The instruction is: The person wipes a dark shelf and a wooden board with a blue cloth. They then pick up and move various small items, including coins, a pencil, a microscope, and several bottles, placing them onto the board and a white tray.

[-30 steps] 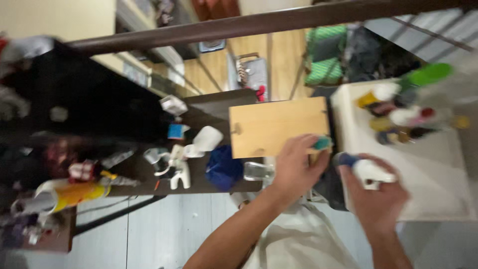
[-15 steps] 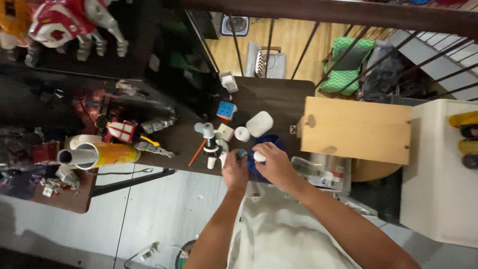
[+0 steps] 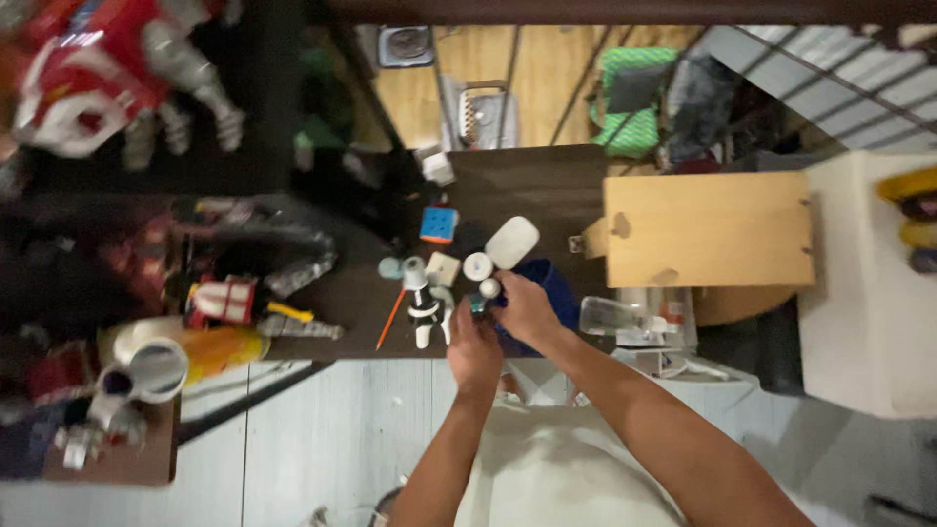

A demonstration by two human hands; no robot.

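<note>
Count, taken outward from the colour-tiled puzzle cube (image 3: pixel 438 223) on the dark table (image 3: pixel 547 181):

- Puzzle cubes: 1.
- Small white figures just below the cube: 1 (image 3: pixel 422 304).
- White round caps or bottle tops below-right of the cube: 2 (image 3: pixel 477 265), (image 3: pixel 489 288).
- White oval pads right of the cube: 1 (image 3: pixel 511 242).
- Orange pencils below-left of the cube: 1 (image 3: pixel 390 319).
- Wooden boards well right of the cube: 1 (image 3: pixel 708 229).
- Clear bottles lying under that board: 1 (image 3: pixel 615 316).
- Hands below the cube: 2, left hand (image 3: pixel 474 349) and right hand (image 3: pixel 525 310).
- Red-and-white toy robots far upper-left of the cube: 1 (image 3: pixel 93 73).
</note>
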